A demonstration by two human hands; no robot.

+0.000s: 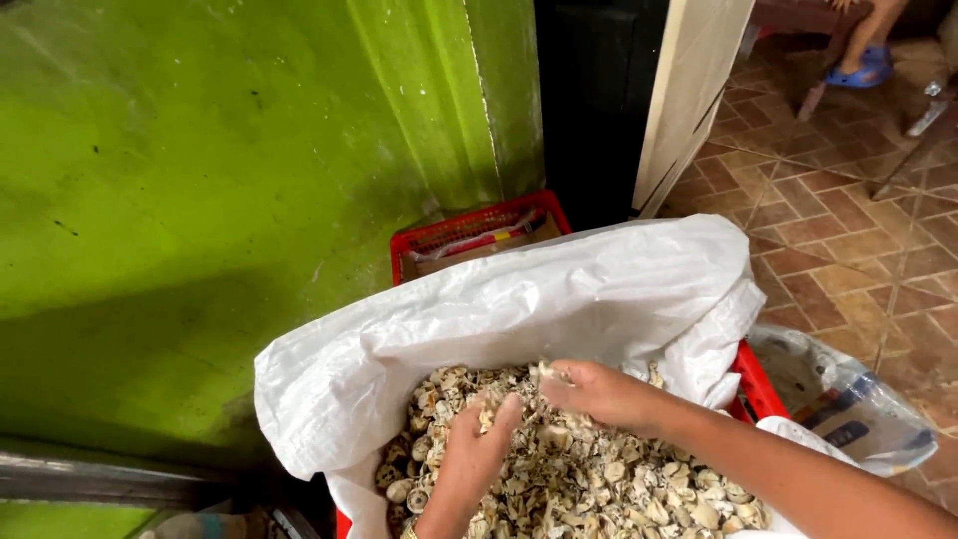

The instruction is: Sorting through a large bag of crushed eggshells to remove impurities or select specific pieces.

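A big white woven sack (559, 289) stands open, its rim rolled down, full of pale dried shell-like pieces (599, 479). My left hand (474, 449) rests in the pile at the left, fingers curled around a few pieces. My right hand (599, 391) reaches in from the right, fingers closed on a small clump of pieces at the top of the heap. The two hands almost touch.
The sack sits in a red plastic crate (469, 232) against a green wall (200, 200). A clear plastic bag (848, 399) lies on the tiled floor (848, 230) at the right. Another person's foot in a blue sandal (863, 65) shows at the top right, beside chair legs.
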